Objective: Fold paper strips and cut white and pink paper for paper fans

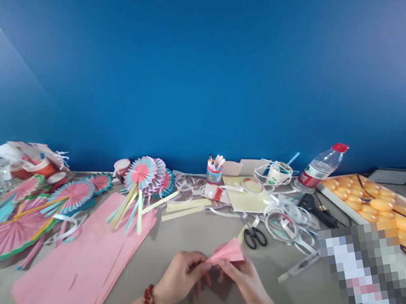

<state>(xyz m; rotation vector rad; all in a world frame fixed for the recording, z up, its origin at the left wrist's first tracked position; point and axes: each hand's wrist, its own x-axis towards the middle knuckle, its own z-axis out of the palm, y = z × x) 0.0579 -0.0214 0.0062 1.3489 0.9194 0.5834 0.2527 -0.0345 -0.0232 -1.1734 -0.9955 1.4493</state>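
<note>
The left hand (180, 279) and right hand (246, 281) are pinching 1 small folded pink paper wedge (227, 253), apparently unfinished, while finished pink-and-blue pleated paper fans (145, 174) and unused flat pink paper sheets (79, 274) are lying nearby.

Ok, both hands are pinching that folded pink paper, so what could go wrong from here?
The folded pink paper is pinched only between the left hand and the right hand. If either grip slackens, the folds may spring open or crease unevenly. The scissors lie just beyond the right hand, so a careless forward reach could catch on them.
</note>
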